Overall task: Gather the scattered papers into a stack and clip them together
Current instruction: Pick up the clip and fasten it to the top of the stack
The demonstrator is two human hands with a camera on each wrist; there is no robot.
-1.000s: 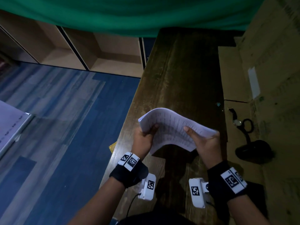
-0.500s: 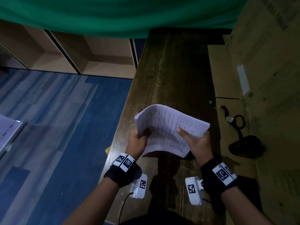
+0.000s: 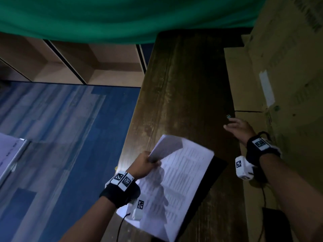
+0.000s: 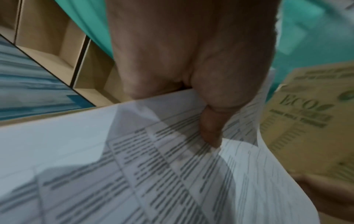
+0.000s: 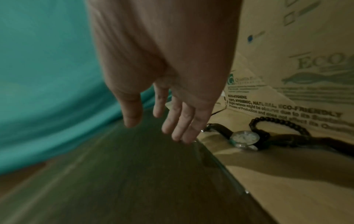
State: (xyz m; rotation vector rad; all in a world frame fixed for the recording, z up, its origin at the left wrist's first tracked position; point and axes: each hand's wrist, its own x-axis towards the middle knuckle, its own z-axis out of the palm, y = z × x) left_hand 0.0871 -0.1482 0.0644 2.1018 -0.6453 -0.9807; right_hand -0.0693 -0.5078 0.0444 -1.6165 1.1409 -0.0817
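Blue floor (image 3: 61,137) at left, open wooden shelves (image 3: 87,67) beyond it under green cloth (image 3: 104,18). Left hand (image 3: 142,165) pinches the stack of papers (image 3: 176,186) by its far-left corner, thumb on the printed top sheet; stack held over the near edge of the dark wooden desk (image 3: 188,88). Small clip (image 3: 228,116) lies at the desk's right edge. Right hand (image 3: 238,127) just near of it, fingers straight and spread, holding nothing. Wristwatch (image 5: 244,138) and bead bracelet (image 5: 277,122) on cardboard (image 3: 288,84) at right.
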